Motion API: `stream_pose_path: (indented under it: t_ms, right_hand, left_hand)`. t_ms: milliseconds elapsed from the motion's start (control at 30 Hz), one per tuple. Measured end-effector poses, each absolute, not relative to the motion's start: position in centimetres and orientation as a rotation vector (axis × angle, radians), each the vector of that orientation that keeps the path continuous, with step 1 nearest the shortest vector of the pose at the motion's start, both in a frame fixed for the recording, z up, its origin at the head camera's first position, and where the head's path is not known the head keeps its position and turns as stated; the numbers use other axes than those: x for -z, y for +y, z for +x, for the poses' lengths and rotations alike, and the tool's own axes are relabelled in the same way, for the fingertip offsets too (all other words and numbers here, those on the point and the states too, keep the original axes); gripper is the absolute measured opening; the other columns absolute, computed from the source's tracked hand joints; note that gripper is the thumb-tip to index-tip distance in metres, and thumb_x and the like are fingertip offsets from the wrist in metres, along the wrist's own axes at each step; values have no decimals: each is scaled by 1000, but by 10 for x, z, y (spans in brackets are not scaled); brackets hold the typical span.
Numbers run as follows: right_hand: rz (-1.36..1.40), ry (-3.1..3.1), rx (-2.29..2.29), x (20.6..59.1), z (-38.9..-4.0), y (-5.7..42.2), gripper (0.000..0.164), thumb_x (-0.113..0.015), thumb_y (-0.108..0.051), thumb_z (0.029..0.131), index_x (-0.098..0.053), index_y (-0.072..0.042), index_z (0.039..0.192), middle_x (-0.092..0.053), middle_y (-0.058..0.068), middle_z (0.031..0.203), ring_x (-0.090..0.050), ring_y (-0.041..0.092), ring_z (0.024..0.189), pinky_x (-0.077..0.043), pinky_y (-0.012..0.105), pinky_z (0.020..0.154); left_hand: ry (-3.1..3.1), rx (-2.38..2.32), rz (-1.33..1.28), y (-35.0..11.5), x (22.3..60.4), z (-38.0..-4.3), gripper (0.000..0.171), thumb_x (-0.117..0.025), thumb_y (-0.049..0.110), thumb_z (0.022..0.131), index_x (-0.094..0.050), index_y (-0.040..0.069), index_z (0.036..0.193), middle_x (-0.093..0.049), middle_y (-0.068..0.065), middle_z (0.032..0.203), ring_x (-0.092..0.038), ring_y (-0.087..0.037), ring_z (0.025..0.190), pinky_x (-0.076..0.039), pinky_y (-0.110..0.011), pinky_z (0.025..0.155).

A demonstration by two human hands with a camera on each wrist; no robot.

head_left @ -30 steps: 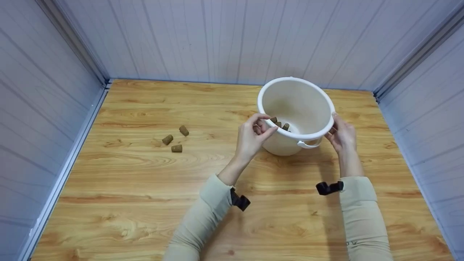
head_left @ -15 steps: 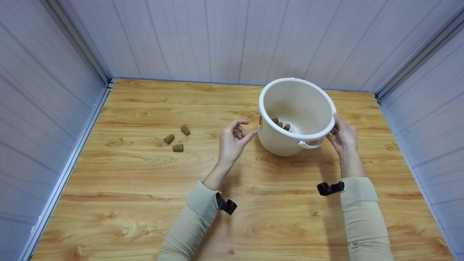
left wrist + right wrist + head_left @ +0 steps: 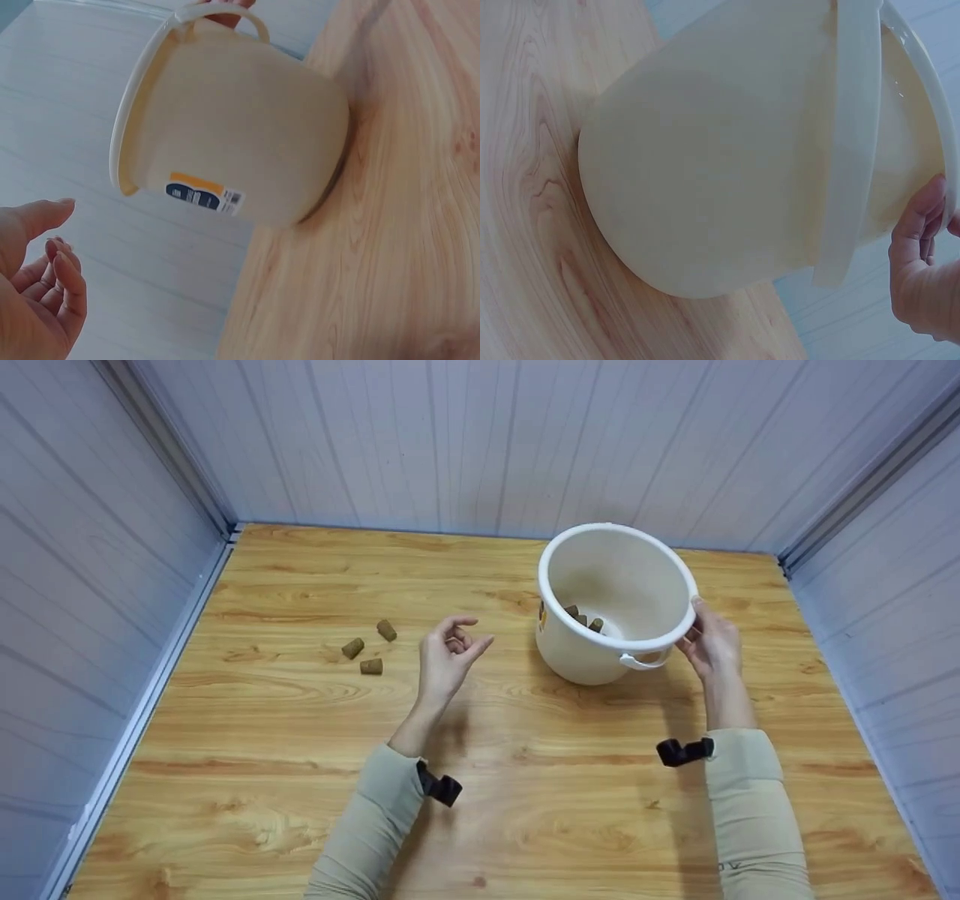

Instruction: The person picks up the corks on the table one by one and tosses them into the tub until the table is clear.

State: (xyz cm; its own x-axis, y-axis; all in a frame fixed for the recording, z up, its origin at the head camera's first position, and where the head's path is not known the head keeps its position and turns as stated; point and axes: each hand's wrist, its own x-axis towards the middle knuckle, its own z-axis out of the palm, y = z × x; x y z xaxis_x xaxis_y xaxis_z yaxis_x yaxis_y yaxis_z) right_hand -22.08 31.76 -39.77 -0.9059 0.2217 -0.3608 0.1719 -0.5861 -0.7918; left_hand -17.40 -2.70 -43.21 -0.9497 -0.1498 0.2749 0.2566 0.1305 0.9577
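Observation:
A white bucket (image 3: 574, 656) stands on the wooden table toward the right, its mouth facing up and toward me. My right hand (image 3: 716, 645) pinches the bucket's rim on the right side, as the right wrist view also shows. Several brown corks (image 3: 596, 625) lie inside, partly hidden by the near rim. My left hand (image 3: 444, 666) is in the air between the bucket and the loose corks; it holds nothing, its thumb and index finger apart and the other fingers loosely bent. Left of it, three corks (image 3: 371, 666) lie on the table close together.
Pale panel walls (image 3: 375, 442) border the wooden table (image 3: 525, 810) at the back and both sides. The bucket's white handle (image 3: 645, 661) hangs down at its near side. A label (image 3: 202, 195) marks the bucket's left side.
My left hand has moved left from the bucket's rim toward the loose corks, thumb and index finger staying apart. The right hand keeps its grip and the bucket stays in place.

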Motion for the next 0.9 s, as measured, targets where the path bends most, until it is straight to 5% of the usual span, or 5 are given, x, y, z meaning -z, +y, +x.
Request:
stream_pose_path:
  t_ms: [900]
  right_hand:
    - [-638, -1428, -2702, 397, -220, 320, 17, -64, -13, 81, -62, 3, 87, -62, 11, 72, -62, 20, 64, -51, 31, 60]
  left_hand:
    - [-2235, 1804, 169, -86, 469, -174, 27, -72, 5, 72, -59, -5, 93, -51, -5, 62, -45, -8, 51, -37, -16, 49]
